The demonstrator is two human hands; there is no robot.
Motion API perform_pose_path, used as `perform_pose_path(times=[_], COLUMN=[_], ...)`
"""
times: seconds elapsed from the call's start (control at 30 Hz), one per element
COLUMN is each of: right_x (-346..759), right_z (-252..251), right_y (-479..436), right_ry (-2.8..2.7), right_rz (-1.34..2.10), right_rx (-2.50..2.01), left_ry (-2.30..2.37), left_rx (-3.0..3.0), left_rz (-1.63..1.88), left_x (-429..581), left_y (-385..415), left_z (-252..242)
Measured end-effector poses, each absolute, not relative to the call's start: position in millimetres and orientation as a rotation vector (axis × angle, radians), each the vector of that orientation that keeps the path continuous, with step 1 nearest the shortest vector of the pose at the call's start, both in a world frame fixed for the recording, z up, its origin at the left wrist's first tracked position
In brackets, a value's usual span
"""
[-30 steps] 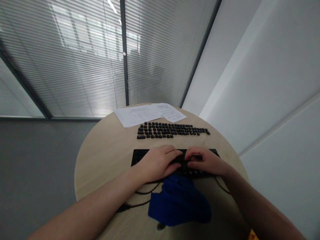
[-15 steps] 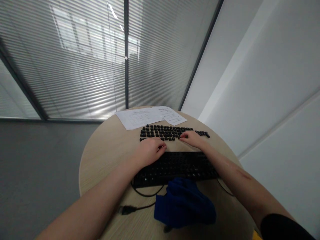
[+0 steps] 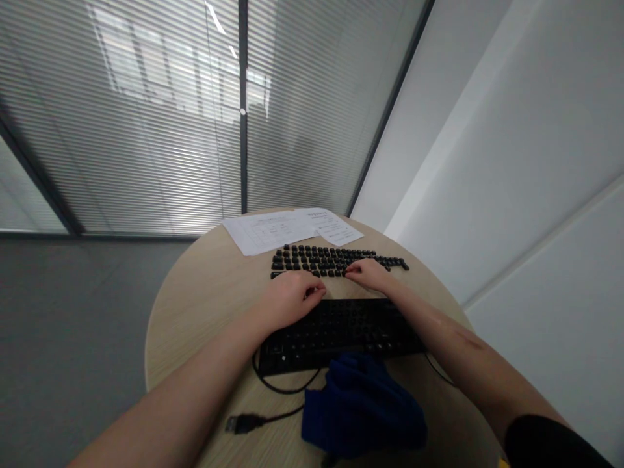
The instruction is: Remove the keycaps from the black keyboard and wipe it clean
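A black keyboard base lies on the round wooden table, its keycaps taken off. The loose black keycaps are laid out in rows just beyond it. My left hand rests at the keyboard's far edge near the front row of keycaps, fingers curled in a pinch; what it holds is hidden. My right hand reaches to the keycap rows, fingertips pressed together on a small keycap. A crumpled blue cloth lies in front of the keyboard.
The keyboard's black cable with a USB plug loops over the table near its front edge. Two printed paper sheets lie at the far side. Glass walls with blinds stand behind, a white wall to the right.
Both hands left the keyboard base and reached forward to the rows of loose keycaps. Over the last half second they stayed there, shifting only slightly.
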State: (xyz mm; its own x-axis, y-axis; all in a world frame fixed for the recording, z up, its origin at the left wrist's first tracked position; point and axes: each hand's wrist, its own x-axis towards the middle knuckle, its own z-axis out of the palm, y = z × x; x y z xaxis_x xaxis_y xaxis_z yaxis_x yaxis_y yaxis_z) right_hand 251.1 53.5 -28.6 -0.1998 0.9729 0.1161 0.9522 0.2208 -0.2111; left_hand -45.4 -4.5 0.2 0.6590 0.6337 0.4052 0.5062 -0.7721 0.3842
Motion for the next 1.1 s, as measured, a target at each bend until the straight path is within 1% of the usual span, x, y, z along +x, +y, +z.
perform_pose_path(times=[0.17, 0.3, 0.33, 0.47, 0.53, 0.6, 0.87, 0.97, 1.1], right_x=[255, 269, 273, 279, 276, 270, 261, 263, 265], right_z=[-18, -3, 1, 9, 9, 5, 3, 7, 8], right_y=[40, 7, -5, -50, -67, -77, -87, -90, -92], right_ry=[-2.177, -1.972, -1.872, -1.265, -1.156, -1.152, -1.482, -1.494, -1.429], right_rz=[0.112, 0.103, 0.169, 0.83, 1.054, 1.183, 1.432, 1.424, 1.322], right_rx=[-1.769, -1.714, -1.679, -1.285, -1.175, -1.137, -1.153, -1.076, -0.989], left_ry=[0.825, 0.823, 0.828, 0.813, 0.812, 0.828, 0.871, 0.894, 0.915], left_rx=[2.618, 2.601, 2.599, 2.574, 2.555, 2.543, 2.562, 2.572, 2.58], left_rz=[0.774, 0.74, 0.729, 0.706, 0.702, 0.694, 0.658, 0.657, 0.621], left_x=[-45, -45, -45, -43, -41, -39, -37, -39, -38], left_y=[-2, -1, -1, 2, 1, 0, -2, 1, 1], left_z=[-4, -4, -4, -5, -6, -7, -8, -9, -10])
